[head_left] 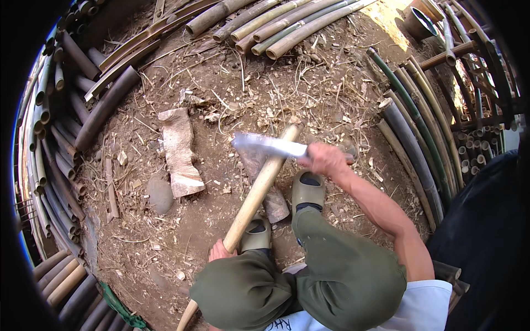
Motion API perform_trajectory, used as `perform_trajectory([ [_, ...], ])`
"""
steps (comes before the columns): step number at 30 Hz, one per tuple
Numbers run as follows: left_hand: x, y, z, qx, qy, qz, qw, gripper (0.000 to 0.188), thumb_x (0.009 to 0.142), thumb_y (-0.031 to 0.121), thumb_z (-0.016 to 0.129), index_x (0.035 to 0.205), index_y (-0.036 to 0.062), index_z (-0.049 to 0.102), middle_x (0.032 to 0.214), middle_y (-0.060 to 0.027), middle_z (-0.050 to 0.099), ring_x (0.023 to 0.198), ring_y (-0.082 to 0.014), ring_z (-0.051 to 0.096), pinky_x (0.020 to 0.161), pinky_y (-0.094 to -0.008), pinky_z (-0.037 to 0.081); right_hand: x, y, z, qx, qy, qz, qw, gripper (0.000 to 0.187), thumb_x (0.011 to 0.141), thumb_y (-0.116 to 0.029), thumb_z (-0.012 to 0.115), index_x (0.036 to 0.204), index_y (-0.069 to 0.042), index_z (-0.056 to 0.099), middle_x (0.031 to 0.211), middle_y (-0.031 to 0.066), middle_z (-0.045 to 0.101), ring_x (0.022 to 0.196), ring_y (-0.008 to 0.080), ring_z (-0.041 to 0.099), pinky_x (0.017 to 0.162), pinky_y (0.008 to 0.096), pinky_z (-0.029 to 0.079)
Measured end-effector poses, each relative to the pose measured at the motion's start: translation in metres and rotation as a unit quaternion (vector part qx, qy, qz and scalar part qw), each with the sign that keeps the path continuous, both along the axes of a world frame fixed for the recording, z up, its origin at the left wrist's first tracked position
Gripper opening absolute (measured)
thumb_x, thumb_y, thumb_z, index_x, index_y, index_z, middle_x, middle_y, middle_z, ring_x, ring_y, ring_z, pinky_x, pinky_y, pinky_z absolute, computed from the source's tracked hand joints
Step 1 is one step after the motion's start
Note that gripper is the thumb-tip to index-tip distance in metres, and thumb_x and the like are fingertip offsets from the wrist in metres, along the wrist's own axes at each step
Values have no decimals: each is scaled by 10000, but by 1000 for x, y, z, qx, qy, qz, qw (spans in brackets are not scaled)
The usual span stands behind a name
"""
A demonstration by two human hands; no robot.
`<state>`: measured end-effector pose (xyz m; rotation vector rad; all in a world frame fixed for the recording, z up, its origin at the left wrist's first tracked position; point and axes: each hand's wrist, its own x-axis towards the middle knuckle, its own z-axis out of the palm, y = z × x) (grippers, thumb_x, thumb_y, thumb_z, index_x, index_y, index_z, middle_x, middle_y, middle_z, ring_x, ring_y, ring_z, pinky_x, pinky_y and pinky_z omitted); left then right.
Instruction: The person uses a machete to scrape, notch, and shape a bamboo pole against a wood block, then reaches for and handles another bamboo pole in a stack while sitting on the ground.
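My right hand point(327, 159) is closed round the handle of a machete point(279, 147), whose broad, shiny blade points left and is slightly blurred. The blade crosses over the upper part of a long, pale bamboo pole point(255, 196). Near my left knee, my left hand point(222, 251) grips that pole; the knee partly covers it. The pole slants from lower left to upper right. Beneath it a short wooden log point(276, 205) lies on the ground between my shoes. Whether the blade touches the pole I cannot tell.
A rough, flat wood slab point(181, 151) and a rounded stone point(160, 195) lie to the left. Bamboo poles are stacked along the left point(107, 107), far point(309, 27) and right point(414, 143) sides. Wood chips litter the dirt ground point(138, 248). A bucket point(419, 23) stands far right.
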<state>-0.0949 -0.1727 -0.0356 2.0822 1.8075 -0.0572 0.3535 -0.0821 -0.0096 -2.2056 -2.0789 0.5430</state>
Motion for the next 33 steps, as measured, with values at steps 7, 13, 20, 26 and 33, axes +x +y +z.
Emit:
perform_trajectory([
  [7,8,12,2,-22,4,25,999,604,614,175,867,1138,103,574,982,-100,635,913,-306,646,769,-443,532,-48,-7,7,-26,6,2,1000,644,968,-671,424,802,-69,582,696,118,626,543,242,614,445,378,501],
  [13,12,9,8,-39,18,23,999,564,633,195,854,1112,99,571,981,-102,639,925,-313,650,787,-448,533,99,21,25,28,49,-478,876,711,990,-672,373,785,-40,626,606,104,596,566,217,604,488,425,466],
  [20,82,90,55,-109,-77,-105,986,662,751,371,762,1250,27,494,1227,-204,536,1117,-379,569,901,-489,488,-8,2,34,34,-3,-169,985,611,995,-618,428,836,-50,590,687,160,622,564,295,635,485,430,501],
  [26,162,122,24,-146,-84,-27,985,601,838,527,708,1111,34,502,1059,-258,657,953,-457,650,815,-551,512,-15,-12,3,32,-17,14,999,572,991,-583,468,795,-53,559,686,148,611,558,263,607,456,415,491],
  [33,168,117,21,-139,-76,-62,985,606,851,553,693,1060,15,508,907,-293,681,815,-480,674,700,-554,530,98,16,2,102,70,-267,956,663,997,-658,377,817,-66,615,543,20,515,466,167,485,413,364,408],
])
